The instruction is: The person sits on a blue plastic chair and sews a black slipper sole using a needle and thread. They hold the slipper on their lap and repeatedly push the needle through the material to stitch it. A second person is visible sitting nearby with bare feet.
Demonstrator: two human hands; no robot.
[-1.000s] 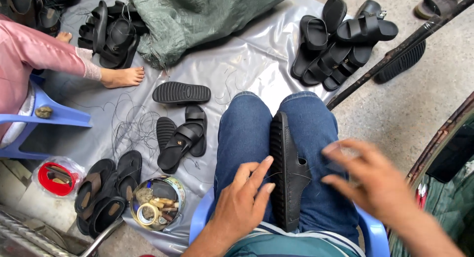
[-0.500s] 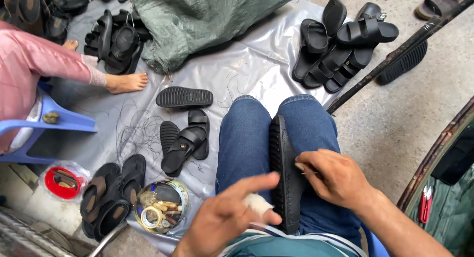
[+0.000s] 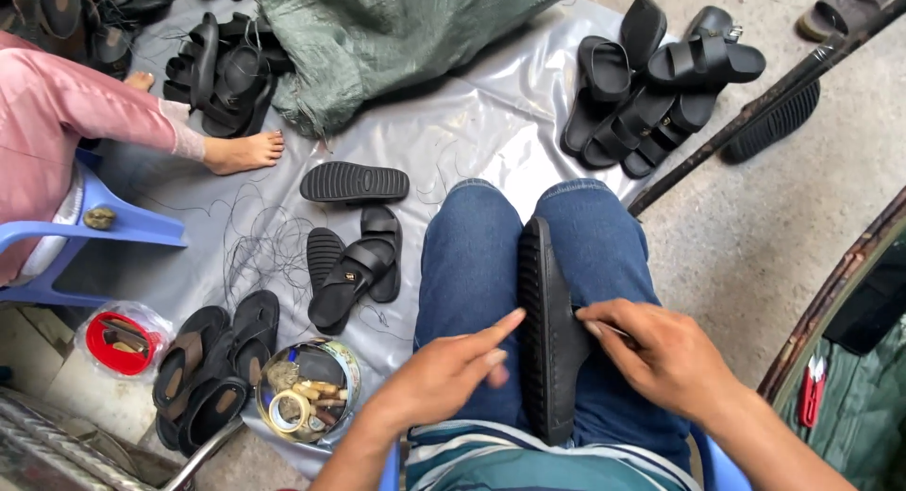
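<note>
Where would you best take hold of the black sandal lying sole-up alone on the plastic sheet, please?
Probably across the narrow middle of the sole-up sandal, coming from above: it lies flat on the sheet, long sides free, with the nearest pair apart below it.

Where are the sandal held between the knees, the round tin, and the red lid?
black sandal [image 3: 545,359], head view, ribbed sole.
round tin [image 3: 347,357], head view, right rim.
red lid [image 3: 115,344], head view, red rim.

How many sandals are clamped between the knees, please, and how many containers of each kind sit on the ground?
Black sandal: 1
Round tin: 1
Red-lidded tub: 1
Green sack: 1
Total: 4
</note>
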